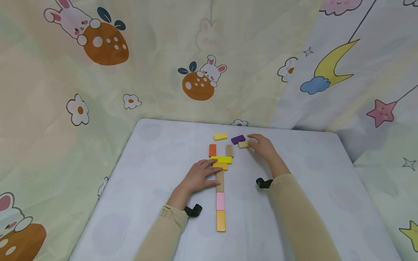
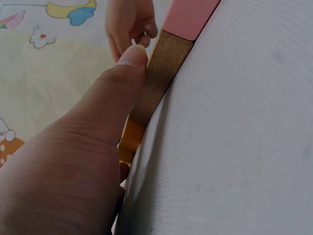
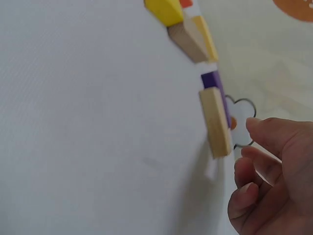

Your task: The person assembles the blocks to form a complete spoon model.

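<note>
Holding fingers (image 1: 210, 171) apart, the left hand (image 1: 197, 177) touches a brown block (image 2: 165, 73), the right hand (image 1: 263, 148) beside a pale block (image 3: 215, 120).

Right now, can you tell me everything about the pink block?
The pink block is smooth-looking and oblong, perhaps painted wood. It lies flat on the white table, in a straight row: its far end meets a brown block, its near end an orange block. Neither the left hand nor the right hand touches it.

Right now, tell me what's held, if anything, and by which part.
Nothing appears held. The left hand touches the row of blocks, fingers spread; the right hand is by the pale wooden block, its grip empty.
</note>
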### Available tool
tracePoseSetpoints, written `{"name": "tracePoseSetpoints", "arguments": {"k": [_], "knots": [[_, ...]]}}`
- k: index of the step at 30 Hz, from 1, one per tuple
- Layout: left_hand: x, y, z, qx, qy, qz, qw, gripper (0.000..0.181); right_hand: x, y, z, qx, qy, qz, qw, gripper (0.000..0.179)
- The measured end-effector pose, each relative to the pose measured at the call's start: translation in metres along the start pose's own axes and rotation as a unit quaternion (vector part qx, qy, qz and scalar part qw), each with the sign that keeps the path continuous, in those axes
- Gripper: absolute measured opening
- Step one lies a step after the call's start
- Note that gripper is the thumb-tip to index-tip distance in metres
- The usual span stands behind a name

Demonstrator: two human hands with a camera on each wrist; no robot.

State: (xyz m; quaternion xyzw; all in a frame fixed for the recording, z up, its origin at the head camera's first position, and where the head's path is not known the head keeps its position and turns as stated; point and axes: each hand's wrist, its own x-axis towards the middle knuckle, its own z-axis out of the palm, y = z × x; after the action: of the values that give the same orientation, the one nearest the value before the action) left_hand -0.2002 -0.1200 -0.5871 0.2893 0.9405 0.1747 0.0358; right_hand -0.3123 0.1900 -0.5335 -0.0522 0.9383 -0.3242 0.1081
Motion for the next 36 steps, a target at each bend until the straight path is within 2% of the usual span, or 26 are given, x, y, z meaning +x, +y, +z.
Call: {"name": "tracePoseSetpoints", "arguments": {"k": [5,12,18,28,36], "knots": [[0.0,0.0,0.0,-0.001,0.009,0.002,1.0,0.061,-0.005,0.016,0.003,0.015,-0.021,0.027,0.9993,0.052],[0.0,-0.002,0.004,-0.003,0.006,0.004,1.0,0.061,-0.003,0.029,0.01,0.012,-0.009,0.019,0.9997,0.05],[-0.001,-0.002,0.002,-0.003,0.008,0.003,1.0,0.06,-0.002,0.03,0.012,0.01,0.001,0.013,0.9999,0.044],[-0.001,0.0,0.002,-0.002,-0.001,-0.007,1.0,0.062,-0.005,0.029,0.016,0.03,-0.003,0.024,0.9993,0.046],[0.0,-0.002,0.003,-0.001,0.004,-0.004,1.0,0.062,-0.005,0.027,0.02,0.008,0.018,0.005,0.9998,0.044]]}}
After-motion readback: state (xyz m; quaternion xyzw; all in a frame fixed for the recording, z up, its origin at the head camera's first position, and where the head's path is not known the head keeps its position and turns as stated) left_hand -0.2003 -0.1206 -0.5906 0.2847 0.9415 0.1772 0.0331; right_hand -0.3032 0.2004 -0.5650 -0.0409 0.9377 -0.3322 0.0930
